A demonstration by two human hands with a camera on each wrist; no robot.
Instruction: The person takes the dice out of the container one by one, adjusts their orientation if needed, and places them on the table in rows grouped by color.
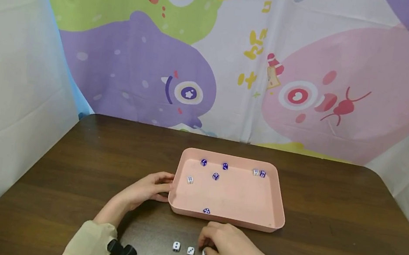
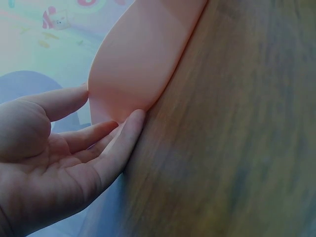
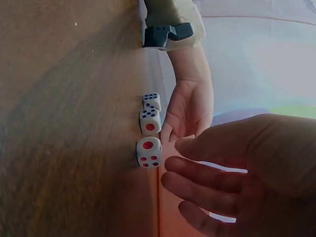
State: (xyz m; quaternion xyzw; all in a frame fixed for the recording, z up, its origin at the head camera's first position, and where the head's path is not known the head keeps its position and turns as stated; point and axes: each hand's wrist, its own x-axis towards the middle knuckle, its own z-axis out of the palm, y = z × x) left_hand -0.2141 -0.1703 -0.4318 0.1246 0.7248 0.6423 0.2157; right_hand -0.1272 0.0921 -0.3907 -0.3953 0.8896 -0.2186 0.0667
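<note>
My left hand point(image 1: 147, 190) rests against the left end of the pink tray point(image 1: 222, 220). In the left wrist view its fingertips point(image 2: 132, 123) touch the tray's outer wall point(image 2: 133, 54), fairly straight and not curled around it. My right hand point(image 1: 230, 247) hovers low in front of the tray, by a white die point(image 3: 149, 152) at the right end of a short row. A small gap shows between thumb, fingers and that die in the right wrist view. Two more white dice, a middle die point(image 1: 190, 251) and a left die point(image 1: 176, 246), complete the row.
Inside the tray lie several blue dice, one blue die point(image 1: 215, 176) near the middle, plus a white die point(image 1: 190, 180) at left and another white die point(image 1: 256, 172) at back right. The brown table point(image 1: 331, 234) ends at a cartoon-printed curtain point(image 1: 238, 62).
</note>
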